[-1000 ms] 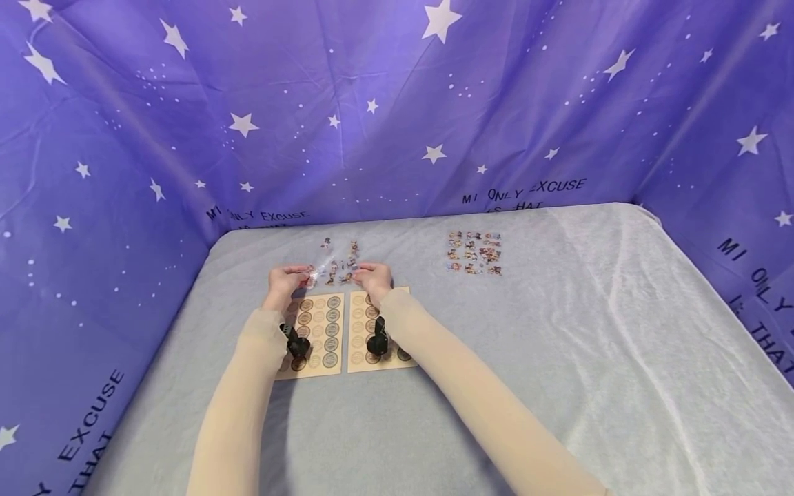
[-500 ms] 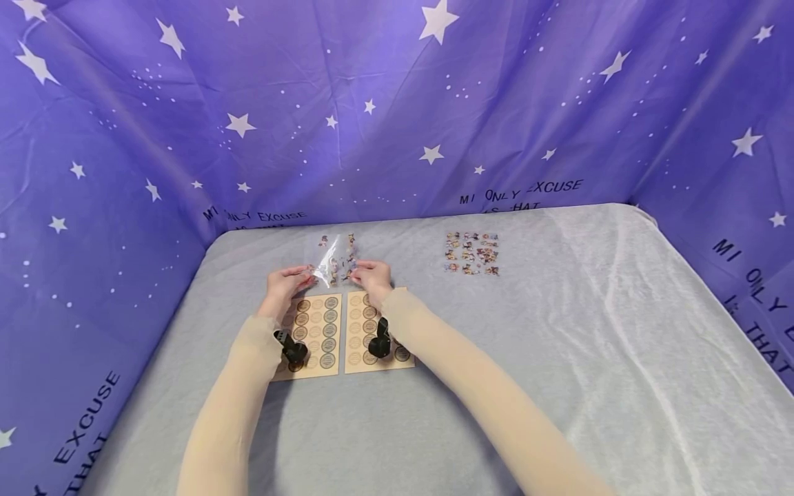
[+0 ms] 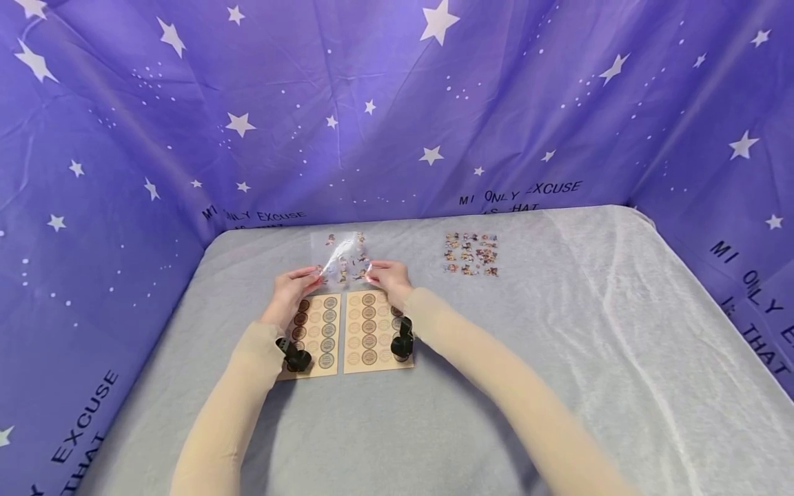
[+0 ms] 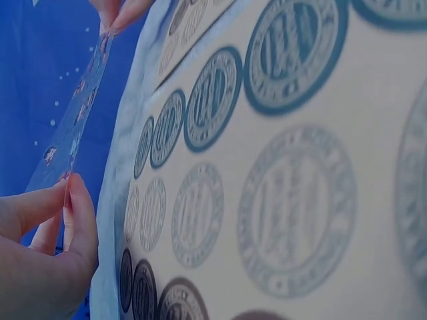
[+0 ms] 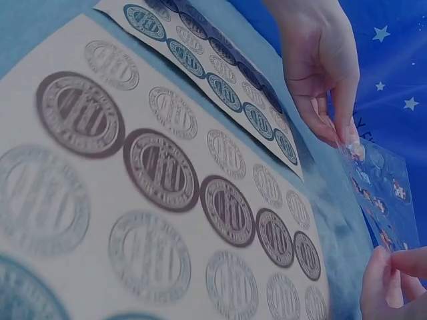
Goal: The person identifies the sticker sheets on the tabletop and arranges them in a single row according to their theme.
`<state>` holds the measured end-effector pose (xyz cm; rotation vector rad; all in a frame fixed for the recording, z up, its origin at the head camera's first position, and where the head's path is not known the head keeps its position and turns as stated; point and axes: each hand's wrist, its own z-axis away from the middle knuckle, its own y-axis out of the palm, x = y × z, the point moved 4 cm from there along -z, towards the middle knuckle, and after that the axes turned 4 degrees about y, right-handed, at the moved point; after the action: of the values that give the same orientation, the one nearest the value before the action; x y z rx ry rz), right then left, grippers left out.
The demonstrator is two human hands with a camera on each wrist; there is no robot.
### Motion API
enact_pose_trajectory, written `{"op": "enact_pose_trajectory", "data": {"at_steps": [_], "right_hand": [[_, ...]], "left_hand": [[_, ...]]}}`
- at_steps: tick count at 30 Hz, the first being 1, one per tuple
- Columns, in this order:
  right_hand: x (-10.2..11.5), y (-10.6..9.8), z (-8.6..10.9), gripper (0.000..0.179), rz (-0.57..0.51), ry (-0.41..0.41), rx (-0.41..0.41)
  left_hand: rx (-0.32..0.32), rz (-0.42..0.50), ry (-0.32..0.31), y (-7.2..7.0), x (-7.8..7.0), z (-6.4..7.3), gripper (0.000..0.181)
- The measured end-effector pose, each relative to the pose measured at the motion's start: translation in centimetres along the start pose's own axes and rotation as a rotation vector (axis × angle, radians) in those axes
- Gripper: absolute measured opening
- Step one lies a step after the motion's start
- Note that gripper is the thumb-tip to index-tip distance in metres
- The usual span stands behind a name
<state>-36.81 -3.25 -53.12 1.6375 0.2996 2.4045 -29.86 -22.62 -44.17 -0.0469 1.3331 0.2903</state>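
A clear sticker sheet point(image 3: 340, 256) with small colourful figures is held up between both hands. My left hand point(image 3: 294, 292) pinches its near left corner between thumb and fingers. At the near right corner, my right hand point(image 3: 391, 278) pinches it the same way. The left wrist view shows the sheet point(image 4: 79, 107) tilted, with the left hand point(image 4: 47, 247) at its lower end. In the right wrist view the right hand point(image 5: 397, 283) grips one corner and the left hand point(image 5: 323, 73) another. Glare covers part of the sheet.
Two cream sheets of round stickers, the left one point(image 3: 315, 370) and the right one point(image 3: 378, 369), lie side by side below the hands. Another clear sticker sheet point(image 3: 470, 255) lies further right on the grey cloth point(image 3: 558, 331). A purple star-patterned curtain point(image 3: 384, 89) stands behind and at both sides.
Both hands have shifted slightly right with the clear sheet, the right hand more so. The sheet has tilted, and its glare has grown and moved. More of the right cream sheet shows.
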Motion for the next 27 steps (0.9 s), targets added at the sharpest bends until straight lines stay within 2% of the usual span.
{"op": "enact_pose_trajectory", "data": {"at_steps": [6,7,10,12,15,18,19,23,25,26,27], "right_hand": [[6.2,0.3,9.4,0.034,0.077,0.092,-0.067],[6.9,0.3,10.4,0.035,0.083,0.097,-0.062],[7.7,-0.2,11.7,0.036,0.091,0.107,-0.030],[7.9,-0.5,12.0,0.037,0.102,0.133,-0.029],[7.3,-1.3,11.0,0.037,0.120,0.160,-0.041],[6.5,-2.3,10.0,0.036,0.107,0.131,-0.035],[5.6,-2.8,8.7,0.035,0.096,0.105,-0.016],[5.0,-3.9,7.8,0.034,0.109,0.113,-0.037],[5.1,-4.2,8.0,0.035,0.117,0.137,-0.050],[6.0,-4.1,9.3,0.036,0.129,0.165,-0.071],[6.2,-4.3,9.7,0.038,0.128,0.176,-0.062]], "left_hand": [[0.014,0.026,-0.025,0.8,0.2,0.5,0.026],[0.019,0.028,-0.030,0.9,0.2,0.6,0.028],[0.031,0.042,-0.046,1.4,0.2,1.0,0.037],[0.037,0.049,-0.057,1.7,0.2,1.3,0.041],[0.048,0.055,-0.074,2.1,0.2,1.6,0.042],[0.055,0.040,-0.081,2.6,0.4,1.9,0.041],[0.058,0.036,-0.079,2.8,0.4,2.0,0.040],[0.070,0.050,-0.064,3.4,0.6,2.4,0.040],[0.077,0.061,-0.057,3.8,0.7,2.5,0.040],[0.081,0.063,-0.055,4.0,0.8,2.6,0.040],[0.080,0.058,-0.055,4.2,0.8,2.7,0.040]]}}
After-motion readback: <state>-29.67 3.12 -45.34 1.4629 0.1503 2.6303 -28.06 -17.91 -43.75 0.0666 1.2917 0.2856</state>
